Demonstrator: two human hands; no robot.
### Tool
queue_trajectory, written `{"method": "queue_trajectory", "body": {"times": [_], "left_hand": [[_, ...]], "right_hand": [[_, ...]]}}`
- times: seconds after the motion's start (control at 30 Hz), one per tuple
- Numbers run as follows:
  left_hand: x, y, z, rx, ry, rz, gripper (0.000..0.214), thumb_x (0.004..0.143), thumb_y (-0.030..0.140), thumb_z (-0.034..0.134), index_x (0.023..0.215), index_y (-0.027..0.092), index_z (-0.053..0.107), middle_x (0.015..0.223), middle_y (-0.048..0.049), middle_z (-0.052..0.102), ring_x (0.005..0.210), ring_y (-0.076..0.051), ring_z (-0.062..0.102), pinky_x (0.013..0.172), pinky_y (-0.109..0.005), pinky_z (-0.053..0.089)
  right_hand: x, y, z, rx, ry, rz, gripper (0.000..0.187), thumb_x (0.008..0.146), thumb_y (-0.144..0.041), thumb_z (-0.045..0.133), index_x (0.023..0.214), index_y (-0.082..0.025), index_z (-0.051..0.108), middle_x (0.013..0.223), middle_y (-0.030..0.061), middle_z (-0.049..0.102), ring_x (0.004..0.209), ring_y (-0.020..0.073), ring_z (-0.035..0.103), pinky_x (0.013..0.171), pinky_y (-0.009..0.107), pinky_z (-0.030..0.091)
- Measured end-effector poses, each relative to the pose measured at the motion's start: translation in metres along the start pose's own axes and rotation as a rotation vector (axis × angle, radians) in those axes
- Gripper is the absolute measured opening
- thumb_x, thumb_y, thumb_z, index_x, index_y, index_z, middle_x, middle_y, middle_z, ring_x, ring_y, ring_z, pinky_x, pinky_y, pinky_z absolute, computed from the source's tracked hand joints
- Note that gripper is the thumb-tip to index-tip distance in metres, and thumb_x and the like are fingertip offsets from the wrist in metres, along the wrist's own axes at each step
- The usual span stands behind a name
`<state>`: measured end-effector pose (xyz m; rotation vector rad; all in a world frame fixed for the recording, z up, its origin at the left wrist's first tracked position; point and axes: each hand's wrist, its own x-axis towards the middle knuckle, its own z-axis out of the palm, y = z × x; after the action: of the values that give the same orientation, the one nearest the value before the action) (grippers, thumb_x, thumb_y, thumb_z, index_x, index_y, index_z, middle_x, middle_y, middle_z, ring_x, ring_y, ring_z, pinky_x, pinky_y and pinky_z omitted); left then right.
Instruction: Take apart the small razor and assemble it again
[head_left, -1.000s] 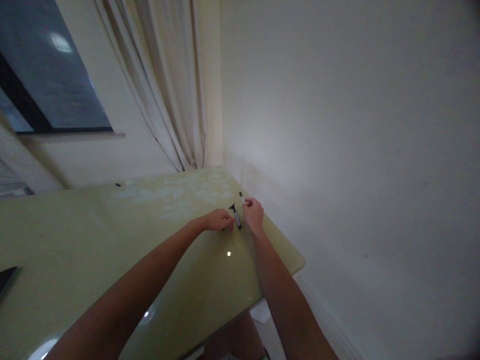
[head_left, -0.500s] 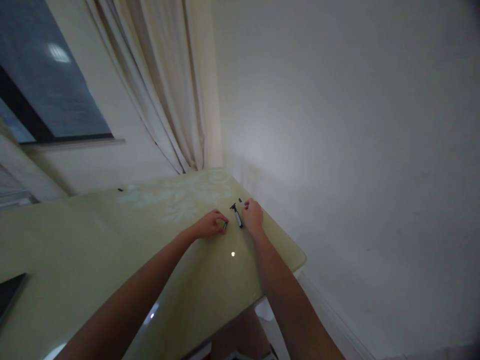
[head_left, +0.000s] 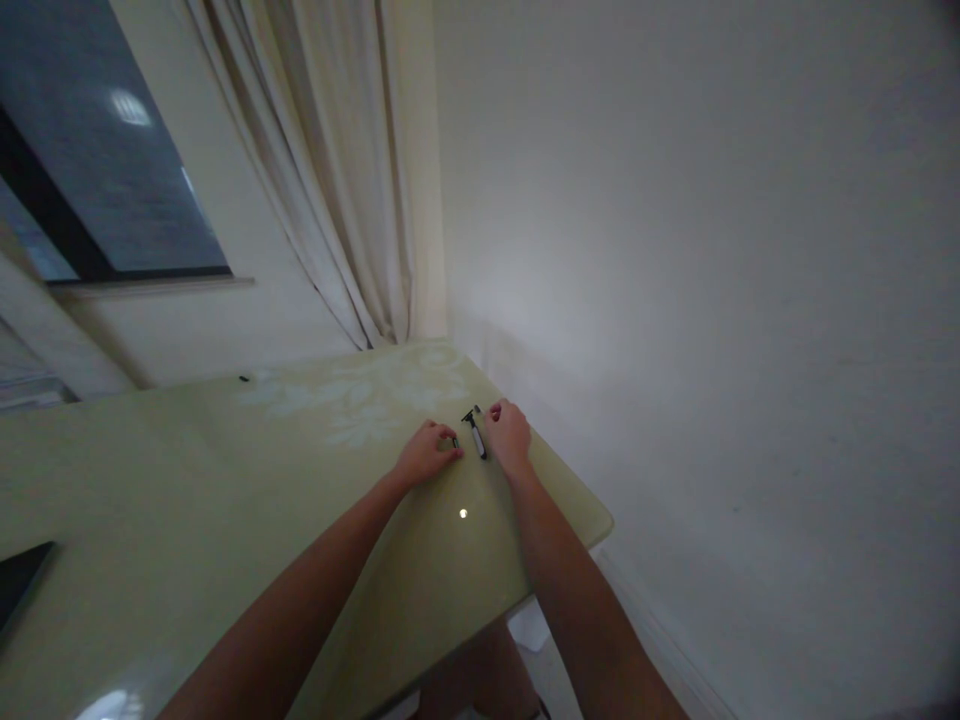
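Note:
A razor (head_left: 478, 440) with a dark head and a grey-and-black handle lies on the table between my hands. Just left of it is my left hand (head_left: 426, 456), thumb and fingers pinched on a small dark piece (head_left: 455, 442), perhaps a razor cartridge; it is too small to be sure. My right hand (head_left: 510, 437) rests close to the razor's right side with its fingers curled shut, and what they hold, if anything, is hidden. Beside the razor's head and near my right fingertips is another small dark piece (head_left: 477, 409).
The pale green glossy table (head_left: 360, 570) meets the white wall (head_left: 675, 300) on the right. A small black object (head_left: 244, 379) lies at its far edge, and a dark flat object (head_left: 22, 580) at the left. Behind hang curtains (head_left: 337, 180) beside a window (head_left: 142, 170).
My left hand has moved slightly right, nearer the razor, with the small dark piece in its fingers. The loose piece near the razor's head appears slightly closer to it.

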<state>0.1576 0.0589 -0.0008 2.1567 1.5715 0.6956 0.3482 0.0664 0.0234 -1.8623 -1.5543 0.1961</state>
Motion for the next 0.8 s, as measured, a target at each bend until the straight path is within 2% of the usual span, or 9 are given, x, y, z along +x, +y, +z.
{"method": "queue_trajectory", "body": {"times": [0.13,0.23,0.3,0.4,0.47,0.5,0.63,0.8], "left_hand": [[-0.018,-0.007,-0.008,-0.023,0.040,0.039,0.036,0.083,0.043,0.073,0.109,0.018,0.074,0.112,-0.0109,0.067,0.079,-0.019,0.065,0.082,-0.034,0.054],[-0.046,-0.034,-0.033,0.020,0.061,0.041,0.039,0.084,0.049,0.070,0.110,0.020,0.074,0.113,-0.0102,0.068,0.081,-0.020,0.066,0.080,-0.034,0.053],[-0.071,-0.061,-0.058,0.095,0.085,-0.037,0.040,0.084,0.051,0.067,0.110,0.022,0.075,0.113,-0.0100,0.069,0.086,-0.022,0.067,0.082,-0.035,0.053],[-0.111,-0.102,-0.097,0.204,0.146,-0.248,0.042,0.086,0.052,0.062,0.115,0.025,0.075,0.119,-0.0095,0.069,0.092,-0.025,0.069,0.086,-0.037,0.053],[-0.133,-0.124,-0.116,0.285,0.184,-0.384,0.045,0.085,0.056,0.060,0.117,0.028,0.076,0.126,-0.0094,0.068,0.100,-0.028,0.068,0.089,-0.041,0.053],[-0.141,-0.132,-0.121,0.289,0.201,-0.407,0.047,0.085,0.057,0.059,0.118,0.028,0.076,0.127,-0.0099,0.067,0.104,-0.029,0.068,0.091,-0.042,0.053],[-0.151,-0.146,-0.128,0.245,0.213,-0.373,0.052,0.086,0.057,0.056,0.119,0.022,0.076,0.120,-0.0130,0.068,0.103,-0.028,0.068,0.094,-0.039,0.053],[-0.148,-0.141,-0.125,0.241,0.221,-0.357,0.051,0.088,0.054,0.055,0.120,0.020,0.075,0.116,-0.0129,0.070,0.101,-0.027,0.068,0.094,-0.037,0.053]], "right_hand": [[-0.005,-0.003,0.001,-0.078,-0.048,-0.051,0.019,0.098,-0.034,0.061,0.090,-0.021,0.073,0.094,0.0092,0.074,0.087,0.0220,0.067,0.071,0.029,0.042],[-0.007,-0.005,0.005,-0.130,-0.072,-0.111,0.020,0.097,-0.036,0.063,0.091,-0.021,0.073,0.091,0.0108,0.074,0.087,0.0239,0.069,0.074,0.031,0.043],[-0.009,-0.007,0.008,-0.169,-0.092,-0.162,0.018,0.096,-0.036,0.065,0.095,-0.020,0.074,0.093,0.0124,0.075,0.089,0.0256,0.069,0.076,0.032,0.044],[-0.010,-0.009,0.011,-0.223,-0.132,-0.211,0.012,0.093,-0.028,0.066,0.098,-0.019,0.073,0.098,0.0142,0.075,0.092,0.0266,0.069,0.077,0.032,0.044],[-0.011,-0.011,0.013,-0.236,-0.158,-0.223,0.011,0.092,-0.022,0.065,0.099,-0.019,0.073,0.101,0.0136,0.075,0.093,0.0255,0.069,0.077,0.031,0.044],[-0.011,-0.013,0.015,-0.227,-0.169,-0.230,0.011,0.092,-0.020,0.065,0.100,-0.019,0.072,0.102,0.0128,0.075,0.093,0.0247,0.068,0.077,0.031,0.043],[-0.018,-0.035,0.024,-0.076,-0.228,-0.318,0.012,0.090,-0.018,0.066,0.100,-0.019,0.070,0.099,0.0068,0.075,0.090,0.0193,0.067,0.075,0.026,0.042],[-0.045,-0.096,0.056,0.103,-0.364,-0.423,0.008,0.084,-0.018,0.070,0.091,-0.021,0.069,0.089,0.0009,0.074,0.081,0.0157,0.065,0.070,0.023,0.040]]}}
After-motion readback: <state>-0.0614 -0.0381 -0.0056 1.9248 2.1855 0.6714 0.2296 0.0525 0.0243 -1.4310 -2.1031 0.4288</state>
